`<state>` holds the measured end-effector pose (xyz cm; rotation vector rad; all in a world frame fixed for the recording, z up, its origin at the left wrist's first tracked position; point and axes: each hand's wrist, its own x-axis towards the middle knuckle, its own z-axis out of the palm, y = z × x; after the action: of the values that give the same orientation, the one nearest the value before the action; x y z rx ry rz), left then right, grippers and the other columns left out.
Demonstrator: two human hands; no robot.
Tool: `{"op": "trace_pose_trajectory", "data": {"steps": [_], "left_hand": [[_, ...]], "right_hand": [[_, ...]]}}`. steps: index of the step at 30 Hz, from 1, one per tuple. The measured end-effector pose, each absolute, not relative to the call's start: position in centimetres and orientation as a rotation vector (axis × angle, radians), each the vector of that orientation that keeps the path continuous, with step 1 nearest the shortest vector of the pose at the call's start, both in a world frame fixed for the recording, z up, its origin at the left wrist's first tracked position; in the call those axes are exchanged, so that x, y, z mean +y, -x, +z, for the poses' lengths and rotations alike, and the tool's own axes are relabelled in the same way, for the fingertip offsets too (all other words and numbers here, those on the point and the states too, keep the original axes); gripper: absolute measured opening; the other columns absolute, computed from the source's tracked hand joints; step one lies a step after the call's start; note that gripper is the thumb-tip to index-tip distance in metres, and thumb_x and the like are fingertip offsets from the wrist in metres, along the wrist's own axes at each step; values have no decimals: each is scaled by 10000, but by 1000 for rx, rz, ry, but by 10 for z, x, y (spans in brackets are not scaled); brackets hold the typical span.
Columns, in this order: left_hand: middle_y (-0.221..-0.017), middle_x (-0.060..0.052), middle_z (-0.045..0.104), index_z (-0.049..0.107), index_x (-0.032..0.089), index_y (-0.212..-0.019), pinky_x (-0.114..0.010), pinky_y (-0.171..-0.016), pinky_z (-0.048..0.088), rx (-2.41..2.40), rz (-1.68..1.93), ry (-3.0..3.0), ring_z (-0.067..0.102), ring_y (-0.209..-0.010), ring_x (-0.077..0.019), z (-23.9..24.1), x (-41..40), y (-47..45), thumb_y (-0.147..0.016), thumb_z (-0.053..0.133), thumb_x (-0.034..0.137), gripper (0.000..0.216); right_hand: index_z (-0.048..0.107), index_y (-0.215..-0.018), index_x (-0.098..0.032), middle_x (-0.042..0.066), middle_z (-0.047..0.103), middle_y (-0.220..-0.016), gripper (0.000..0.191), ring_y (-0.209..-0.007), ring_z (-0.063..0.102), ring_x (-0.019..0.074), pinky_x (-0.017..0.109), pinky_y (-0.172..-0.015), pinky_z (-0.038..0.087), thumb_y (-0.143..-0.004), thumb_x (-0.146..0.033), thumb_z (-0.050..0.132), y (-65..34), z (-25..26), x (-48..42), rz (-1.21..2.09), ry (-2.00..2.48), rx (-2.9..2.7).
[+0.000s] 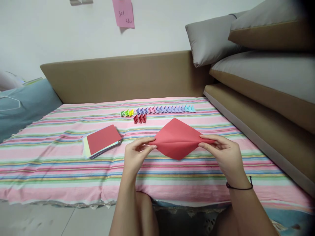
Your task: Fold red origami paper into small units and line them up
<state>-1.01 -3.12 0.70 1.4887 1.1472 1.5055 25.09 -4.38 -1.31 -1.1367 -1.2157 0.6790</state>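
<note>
A red sheet of paper (177,139) is stretched between my two hands like a diamond, with a crease running across its middle. Its left corner is pinched between the thumb and fingers of my left hand (137,152). My right hand (222,152) pinches the opposite corner the same way; a dark cord bracelet (239,188) circles that wrist. To the left lies a stack of coloured paper (104,140), a red sheet on top. Beyond the held paper stand small folded red paper pieces (140,118), in front of a long row of folded purple, pink and blue pieces (164,109).
Green and yellow folded pieces (127,113) sit at the row's left end. Everything rests on a striped cloth (73,170). A brown padded backrest (128,78) stands behind, with stacked grey-brown cushions (265,75) on the right. A pink note (123,13) hangs on the wall.
</note>
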Motion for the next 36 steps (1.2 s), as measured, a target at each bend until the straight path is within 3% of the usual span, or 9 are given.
{"op": "trace_pose_trajectory", "data": {"steps": [6, 10, 12, 16, 20, 23, 30, 36], "left_hand": [[-793, -35, 705, 760, 272, -817, -311, -716, 495, 1236, 1622, -1728, 625, -788, -206, 4, -28, 12, -701, 732, 234, 125], [-1009, -47, 641, 741, 296, -884, -377, -914, 432, 1345, 1745, -1918, 567, -997, -236, 6, -29, 5, -709, 725, 268, 178], [-1133, -51, 622, 732, 302, -917, -427, -1028, 333, 1320, 1712, -2041, 495, -1142, -272, 10, -33, -7, -685, 742, 270, 234], [-1075, -44, 691, 716, 312, -980, -462, -1083, 222, 1022, 1412, -2082, 498, -1162, -297, 14, -43, -35, -694, 732, 259, 291], [-863, -22, 724, 727, 316, -907, -437, -1070, 216, 1024, 1341, -2090, 613, -917, -240, 10, -45, -43, -780, 646, 253, 163], [-812, -14, 721, 733, 302, -816, -407, -1030, 255, 1096, 1342, -2100, 624, -804, -215, 8, -42, -34, -782, 651, 271, 94], [-795, -29, 713, 725, 281, -787, -362, -823, 378, 1132, 1300, -2113, 603, -783, -234, 13, -39, -11, -788, 640, 262, 87], [-830, -32, 713, 710, 263, -836, -381, -872, 353, 1214, 1260, -2302, 607, -838, -228, 13, -40, -15, -806, 623, 261, 92]], "right_hand": [[736, -800, -261, 28, 634, -824, 115, -800, 608, 202, 381, -743, 517, -688, -272, 763, -248, -11, -44, 378, 1078, -1347], [733, -759, -269, 39, 531, -891, 48, -834, 562, 196, 372, -749, 491, -712, -270, 745, -241, -8, -45, 230, 1048, -1418], [726, -757, -268, 42, 551, -886, 20, -824, 575, 197, 373, -751, 495, -739, -263, 722, -234, -5, -46, 237, 1046, -1489], [707, -762, -268, 37, 651, -871, 42, -866, 610, 217, 385, -792, 494, -774, -232, 687, -223, -1, -51, 314, 1006, -1639], [697, -778, -259, 20, 706, -843, 47, -863, 635, 218, 386, -798, 503, -785, -219, 675, -218, 1, -54, 427, 972, -1671], [694, -767, -245, 15, 712, -809, 28, -816, 647, 208, 367, -769, 514, -779, -224, 682, -219, 1, -55, 476, 1009, -1607], [689, -758, -230, 22, 709, -807, 12, -807, 654, 210, 365, -765, 516, -770, -228, 688, -234, -3, -53, 492, 1065, -1482], [683, -760, -224, 24, 706, -810, 28, -806, 651, 204, 357, -761, 516, -783, -209, 674, -228, -2, -53, 444, 1054, -1557]]}}
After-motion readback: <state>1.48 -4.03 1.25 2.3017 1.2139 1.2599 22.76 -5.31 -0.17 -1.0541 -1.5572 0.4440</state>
